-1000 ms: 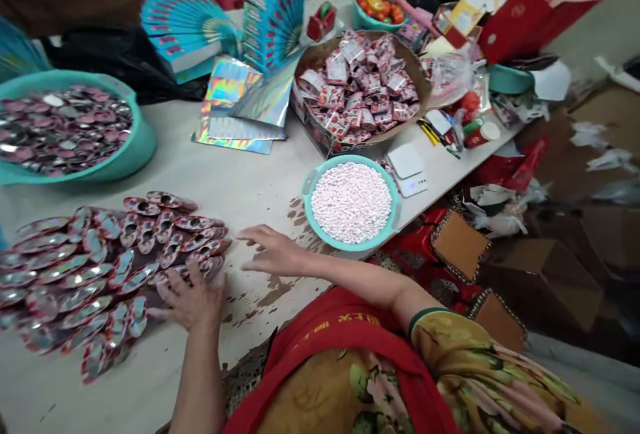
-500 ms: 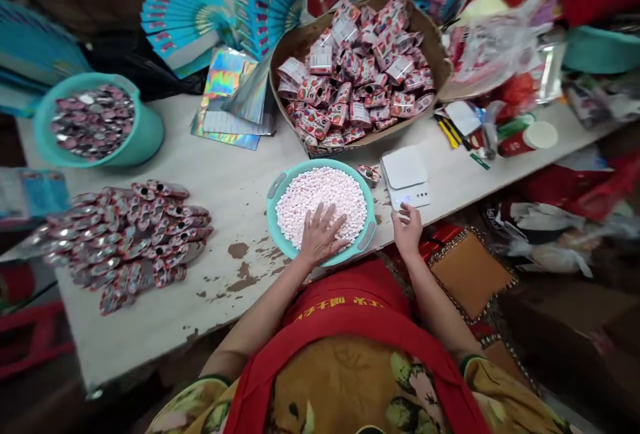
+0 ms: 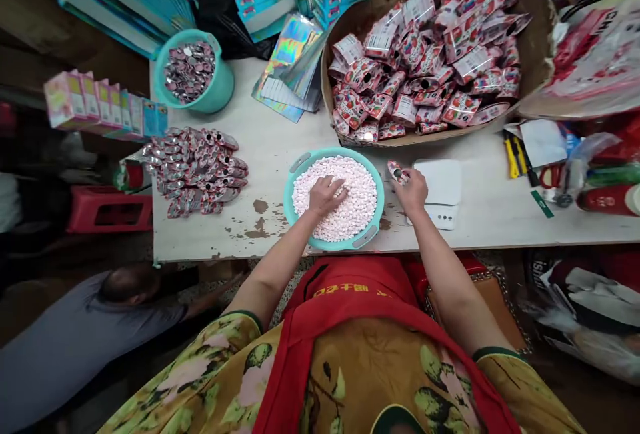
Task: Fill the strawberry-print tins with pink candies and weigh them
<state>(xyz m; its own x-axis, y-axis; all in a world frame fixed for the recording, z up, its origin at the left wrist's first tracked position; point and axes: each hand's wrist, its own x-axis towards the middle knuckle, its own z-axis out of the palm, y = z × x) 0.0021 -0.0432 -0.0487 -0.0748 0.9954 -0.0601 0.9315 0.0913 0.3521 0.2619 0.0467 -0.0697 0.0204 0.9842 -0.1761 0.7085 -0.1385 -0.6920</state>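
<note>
My left hand [image 3: 326, 197] rests on the small pale-pink candies [image 3: 355, 211] in a turquoise basin [image 3: 376, 231]. Its fingers are bent and apart, the tips pressed among the candies; nothing shows in its grip. To the right, my right hand [image 3: 414, 193] is closed on a small strawberry-printed candy pack [image 3: 397, 173], whose round dark opening faces up. That hand is between the basin and a white digital scale [image 3: 440, 184], close to the scale's left edge. Similar packs [image 3: 415, 54] fill a cardboard box [image 3: 327, 94] behind the basin.
Rows of packs [image 3: 200, 174] lie on the table's left. Behind them stands a turquoise bucket [image 3: 225, 87] of shiny round pieces. Holographic sheets [image 3: 295, 67], cutters [image 3: 515, 154] and a red cup [image 3: 607, 199] are around. A person [image 3: 100, 341] bends low at left.
My left hand's fingers went from spread flat to bent into the candies. My right hand moved from the scale's front edge and took hold of the pack beside the basin. The view shifted; a person appeared.
</note>
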